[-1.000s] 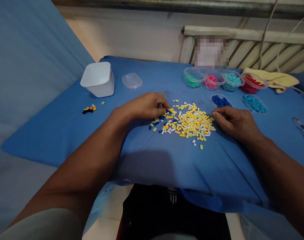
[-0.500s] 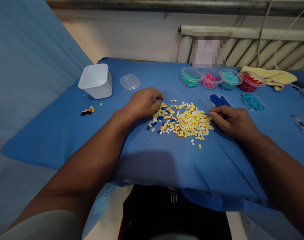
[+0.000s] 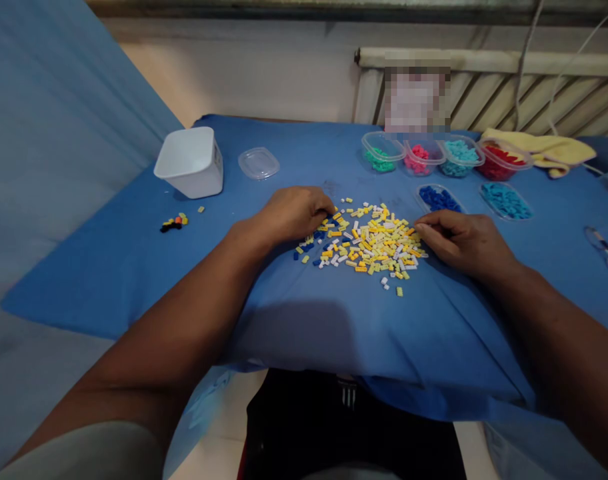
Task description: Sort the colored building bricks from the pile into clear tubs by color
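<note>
A loose pile of small toy bricks (image 3: pixel 384 245) in yellow, pale green, white and dark blue lies on the blue cloth. My left hand (image 3: pixel 300 213) reaches over the pile's left edge, fingers curled down among dark blue and yellow bricks; its fingertips are partly hidden. At the right edge my right hand (image 3: pixel 467 241) rests on its side, thumb and forefinger brought together against the outermost bricks. Whatever is between the fingertips of either hand is too small or too covered to make out.
Tubs of green bricks (image 3: pixel 379 161), pink bricks (image 3: pixel 418 160), turquoise bricks (image 3: pixel 461 153) and red bricks (image 3: pixel 501 160) line the back right. Before them sit trays of dark blue bricks (image 3: pixel 438 199) and light blue bricks (image 3: pixel 507 203). A white tub (image 3: pixel 189 163) and clear lid (image 3: pixel 259 164) stand left.
My left hand has shifted slightly right and toward me, its fingertips now further over the bricks. My right hand has stayed almost in place.
</note>
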Demonstrator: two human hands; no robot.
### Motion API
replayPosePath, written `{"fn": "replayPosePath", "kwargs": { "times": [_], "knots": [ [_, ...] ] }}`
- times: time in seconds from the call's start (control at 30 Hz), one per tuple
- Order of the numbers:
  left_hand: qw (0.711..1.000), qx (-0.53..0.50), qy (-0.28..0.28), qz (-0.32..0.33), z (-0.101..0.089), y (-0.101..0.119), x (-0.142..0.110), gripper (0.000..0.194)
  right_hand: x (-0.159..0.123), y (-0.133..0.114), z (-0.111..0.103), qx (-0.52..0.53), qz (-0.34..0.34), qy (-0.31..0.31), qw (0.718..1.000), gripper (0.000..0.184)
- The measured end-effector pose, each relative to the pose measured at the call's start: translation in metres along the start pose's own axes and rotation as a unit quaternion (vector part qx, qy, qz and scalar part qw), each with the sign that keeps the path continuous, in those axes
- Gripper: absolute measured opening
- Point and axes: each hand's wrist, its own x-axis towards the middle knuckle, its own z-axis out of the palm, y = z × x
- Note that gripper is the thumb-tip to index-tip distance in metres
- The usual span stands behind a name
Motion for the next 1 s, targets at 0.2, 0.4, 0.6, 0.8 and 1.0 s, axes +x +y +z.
{"fn": "replayPosePath", "kwargs": {
  "times": [0.2, 0.4, 0.6, 0.8, 1.0],
  "knots": [
    [1.000, 0.004, 0.010, 0.010, 0.003, 0.002, 0.001, 0.040, 0.003, -0.008, -0.001, 0.011, -0.005, -0.029, 1.000, 0.024],
    [0.998, -0.054, 0.041, 0.005, 0.010, -0.007, 0.009, 0.035, 0.002, -0.011, 0.003, 0.000, -0.006, -0.001, 1.000, 0.022],
    [0.909, -0.404, 0.099, -0.013, 0.021, 0.026, 0.011, 0.022, 0.007, -0.051, 0.016, 0.104, -0.003, 0.088, 0.991, 0.018],
    [0.814, -0.573, 0.098, 0.003, 0.038, 0.071, 0.012, 0.017, 0.015, -0.083, 0.037, 0.342, 0.078, 0.042, 0.935, 0.034],
    [0.774, -0.622, 0.112, -0.029, 0.036, 0.082, 0.013, 0.019, 0.021, -0.084, 0.038, 0.412, 0.123, 0.061, 0.901, 0.043]
  ]
}}
